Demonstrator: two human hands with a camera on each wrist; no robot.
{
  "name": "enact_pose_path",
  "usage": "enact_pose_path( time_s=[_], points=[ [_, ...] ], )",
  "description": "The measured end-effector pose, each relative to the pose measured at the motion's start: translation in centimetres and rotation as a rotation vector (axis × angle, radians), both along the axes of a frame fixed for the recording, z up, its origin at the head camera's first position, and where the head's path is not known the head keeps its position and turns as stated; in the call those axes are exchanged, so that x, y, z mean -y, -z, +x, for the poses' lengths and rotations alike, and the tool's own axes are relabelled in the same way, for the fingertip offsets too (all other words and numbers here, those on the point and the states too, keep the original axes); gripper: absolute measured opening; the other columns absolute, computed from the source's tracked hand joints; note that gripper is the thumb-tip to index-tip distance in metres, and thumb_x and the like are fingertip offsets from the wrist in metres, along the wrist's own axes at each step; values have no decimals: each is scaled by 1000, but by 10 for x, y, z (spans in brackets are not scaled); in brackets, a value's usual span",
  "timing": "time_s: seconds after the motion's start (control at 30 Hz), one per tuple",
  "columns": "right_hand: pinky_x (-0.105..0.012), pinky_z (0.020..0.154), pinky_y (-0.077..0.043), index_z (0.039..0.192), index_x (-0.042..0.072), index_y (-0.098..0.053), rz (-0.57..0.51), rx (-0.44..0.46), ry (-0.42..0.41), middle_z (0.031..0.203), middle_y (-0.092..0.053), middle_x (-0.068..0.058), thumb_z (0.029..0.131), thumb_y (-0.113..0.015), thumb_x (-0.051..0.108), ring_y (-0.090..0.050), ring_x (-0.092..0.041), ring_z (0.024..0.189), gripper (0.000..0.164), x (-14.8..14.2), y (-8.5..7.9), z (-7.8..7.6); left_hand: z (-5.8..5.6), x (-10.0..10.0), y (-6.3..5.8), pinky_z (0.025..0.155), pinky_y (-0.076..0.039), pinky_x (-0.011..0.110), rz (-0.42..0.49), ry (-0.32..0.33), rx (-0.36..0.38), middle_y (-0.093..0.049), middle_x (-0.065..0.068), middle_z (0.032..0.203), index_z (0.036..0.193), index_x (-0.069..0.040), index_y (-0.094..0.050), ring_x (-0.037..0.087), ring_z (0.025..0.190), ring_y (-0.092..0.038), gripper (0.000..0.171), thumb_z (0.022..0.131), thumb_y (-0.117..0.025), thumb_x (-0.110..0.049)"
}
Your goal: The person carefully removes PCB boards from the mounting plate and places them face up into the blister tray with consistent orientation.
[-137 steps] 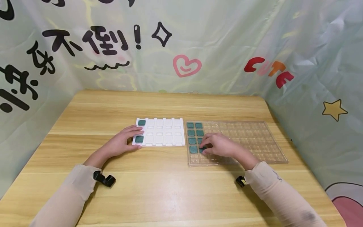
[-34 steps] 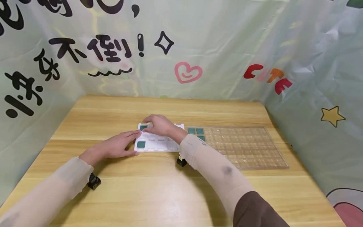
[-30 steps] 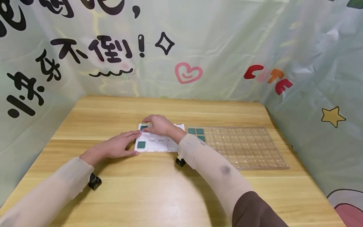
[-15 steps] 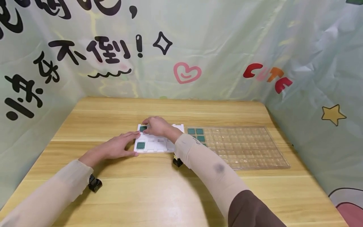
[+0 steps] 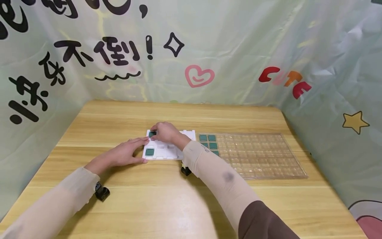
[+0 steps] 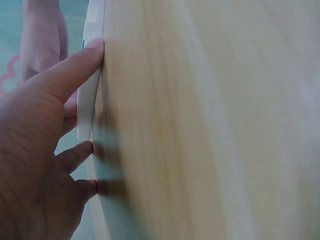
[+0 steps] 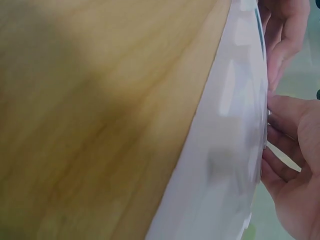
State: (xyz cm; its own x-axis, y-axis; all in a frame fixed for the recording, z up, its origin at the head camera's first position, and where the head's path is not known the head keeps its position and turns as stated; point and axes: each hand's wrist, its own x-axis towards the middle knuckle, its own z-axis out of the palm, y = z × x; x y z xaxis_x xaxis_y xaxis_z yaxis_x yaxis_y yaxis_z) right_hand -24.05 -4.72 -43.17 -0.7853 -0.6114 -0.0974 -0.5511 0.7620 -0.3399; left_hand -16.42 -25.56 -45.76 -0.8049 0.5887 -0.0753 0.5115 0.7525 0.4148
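A white pocketed tray (image 5: 170, 153) lies on the table. One green square chip (image 5: 149, 152) sits in its near-left pocket. Another green chip (image 5: 152, 134) shows at the far-left corner, between the thumb and fingertips of my right hand (image 5: 167, 132). Those fingers are bent and pinch at the pocket; their tips are partly hidden. My left hand (image 5: 123, 154) rests at the tray's left end, its fingers fairly straight. In the left wrist view the left thumb (image 6: 75, 67) touches the tray's edge. The right wrist view has the right fingers (image 7: 285, 112) at the tray's surface.
To the right lies a clear plastic tray (image 5: 256, 156) with many pockets. Several green chips (image 5: 212, 137) fill its left columns, partly covered by the right sleeve (image 5: 221, 172). A printed curtain (image 5: 232, 39) stands behind the wooden table (image 5: 167, 205).
Since the oldest frame, my right hand has moved from the clear tray's chips left to the white tray's far-left corner. Over the last second both hands stay nearly still.
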Motion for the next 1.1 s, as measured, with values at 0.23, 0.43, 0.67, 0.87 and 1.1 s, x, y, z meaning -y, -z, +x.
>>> enact_pose_path(
  time_s=[0.23, 0.43, 0.67, 0.87, 1.1],
  points=[
    [-31, 101, -44, 129, 15, -66, 1, -13, 16, 126, -65, 0, 93, -68, 33, -58, -17, 115, 39, 0, 0, 3, 1, -1, 1, 114, -19, 58, 1, 9, 13, -25, 12, 159, 154, -7, -29, 34, 145, -22, 92, 87, -63, -61],
    [-30, 97, -46, 128, 15, -66, -25, -31, 35, 123, -66, 0, 93, -69, 32, -61, -16, 109, 39, -1, 3, 3, 3, -3, 1, 114, -18, 60, 15, 20, 2, -25, 15, 159, 153, -4, -29, 35, 145, -21, 92, 88, -64, -59],
    [-30, 99, -46, 128, 14, -65, -38, -36, 49, 124, -66, -1, 92, -69, 31, -61, -17, 112, 40, 0, 5, 2, 3, -3, 1, 113, -18, 61, 14, 25, -2, -25, 16, 158, 153, -4, -29, 34, 144, -24, 92, 88, -62, -60],
    [-31, 99, -46, 128, 14, -66, -34, -57, 49, 124, -65, -2, 93, -69, 31, -60, -17, 112, 39, -1, 4, 3, 3, -2, 1, 114, -20, 58, -18, 23, -12, -24, 14, 159, 153, -4, -30, 34, 144, -24, 92, 88, -60, -63],
    [-30, 99, -45, 127, 15, -67, -25, -85, 26, 122, -65, 0, 93, -68, 32, -60, -16, 111, 38, -6, -5, 4, 5, -1, -5, 114, -25, 53, -50, 16, -13, -25, 14, 159, 153, -4, -31, 33, 145, -24, 93, 87, -62, -62]
  ],
)
